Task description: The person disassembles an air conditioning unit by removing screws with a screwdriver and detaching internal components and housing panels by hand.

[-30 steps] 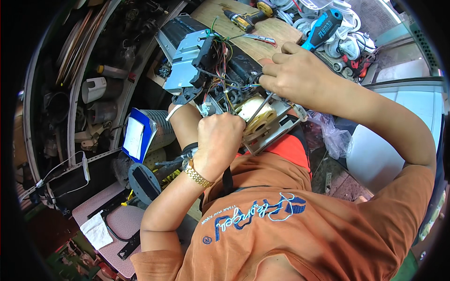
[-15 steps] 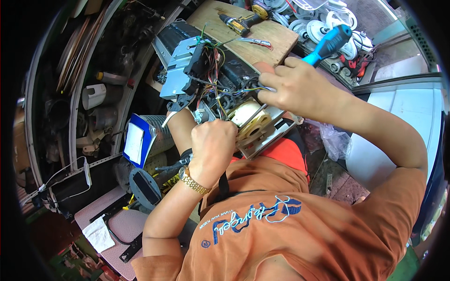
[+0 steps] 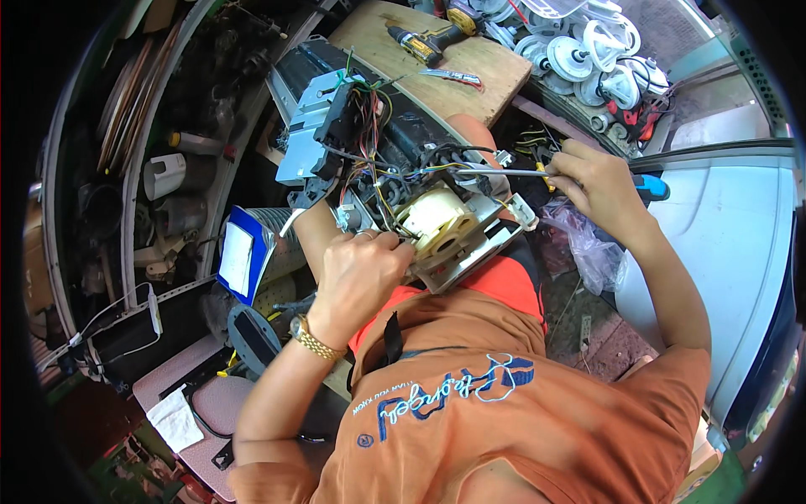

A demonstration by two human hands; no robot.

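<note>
An opened machine unit [image 3: 403, 126] with a black housing, bundled wires and a silver metal box [image 3: 309, 139] lies across my lap. At its near end a cream plastic wheel [image 3: 437, 214] sits in a metal frame [image 3: 470, 260]. My left hand [image 3: 365, 269] is closed on the unit's near edge, beside a small motor [image 3: 353, 217]; its fingertips are partly hidden. My right hand [image 3: 598, 186] grips a screwdriver [image 3: 508, 172] with a blue handle [image 3: 651, 187]. The shaft lies nearly level, pointing left over the wires by the wheel.
A wooden board [image 3: 487, 84] beyond the unit carries a cordless drill [image 3: 428, 44] and a utility knife [image 3: 453, 78]. White round parts [image 3: 579, 59] are piled at the far right. Shelves [image 3: 130, 168] stand left. A clear plastic bag [image 3: 588, 252] lies right of my lap.
My right hand has moved right and down, swinging the screwdriver from a raised tilt to nearly level. My left hand has shifted slightly left and down on the unit.
</note>
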